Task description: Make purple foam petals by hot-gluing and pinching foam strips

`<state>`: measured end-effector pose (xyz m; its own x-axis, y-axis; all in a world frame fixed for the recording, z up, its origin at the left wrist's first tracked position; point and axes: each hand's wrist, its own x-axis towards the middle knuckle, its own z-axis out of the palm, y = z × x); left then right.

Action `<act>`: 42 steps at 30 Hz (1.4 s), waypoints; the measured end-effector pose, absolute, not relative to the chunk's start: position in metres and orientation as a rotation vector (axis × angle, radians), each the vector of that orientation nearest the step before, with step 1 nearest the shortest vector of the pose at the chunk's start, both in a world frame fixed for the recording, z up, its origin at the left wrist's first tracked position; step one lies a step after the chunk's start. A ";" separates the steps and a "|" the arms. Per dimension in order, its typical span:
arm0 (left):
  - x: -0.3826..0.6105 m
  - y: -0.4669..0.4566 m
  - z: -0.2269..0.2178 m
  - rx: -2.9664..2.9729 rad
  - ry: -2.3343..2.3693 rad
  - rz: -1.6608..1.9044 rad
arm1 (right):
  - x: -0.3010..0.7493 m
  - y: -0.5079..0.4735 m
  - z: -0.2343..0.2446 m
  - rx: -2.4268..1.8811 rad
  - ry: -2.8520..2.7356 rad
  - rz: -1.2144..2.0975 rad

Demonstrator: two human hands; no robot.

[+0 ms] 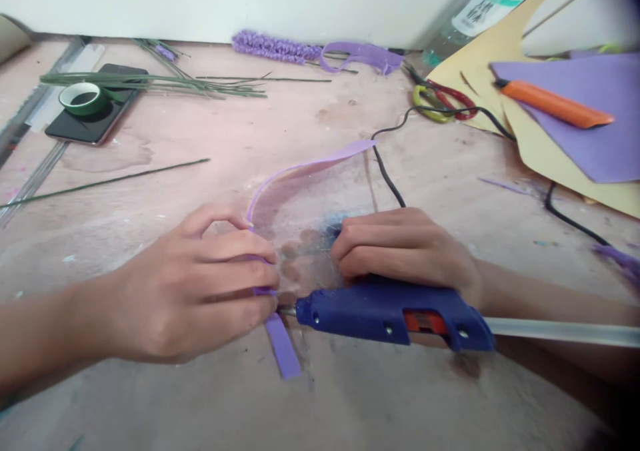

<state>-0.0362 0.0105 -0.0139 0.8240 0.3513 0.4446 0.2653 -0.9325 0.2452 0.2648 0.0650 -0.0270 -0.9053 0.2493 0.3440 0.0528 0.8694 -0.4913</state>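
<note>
My left hand (pixel 195 284) is closed, pinching a long purple foam strip (pixel 305 168) that arcs up and to the right over the wooden table (pixel 210 404); the strip's short end (pixel 283 348) sticks out below my fingers. My right hand (pixel 400 244) is wrapped round a blue glue gun (pixel 390 311) lying sideways, its metal nozzle (pixel 286 310) touching the strip at my left fingertips. A clear glue stick (pixel 565 334) juts from the gun's back, and a black cord (pixel 387 178) runs away to the right.
At the back left, green tape roll (pixel 83 96) sits on a phone (pixel 95 108), beside green wire stems (pixel 150 83). A purple flower spike (pixel 275 46) lies by the wall. Scissors (pixel 443 98), an orange cutter (pixel 555 104), purple and tan foam sheets (pixel 595 138) and a bottle (pixel 480 8) crowd the right.
</note>
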 end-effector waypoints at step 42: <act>-0.042 0.021 -0.021 2.843 0.914 0.756 | 0.270 0.066 -0.020 -0.587 -2.442 0.722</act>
<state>-0.0423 0.0214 -0.0207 0.7037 0.5621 0.4346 0.5324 -0.8222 0.2013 0.2701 0.0661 -0.0201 -0.7700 0.5301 0.3551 0.2517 0.7638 -0.5944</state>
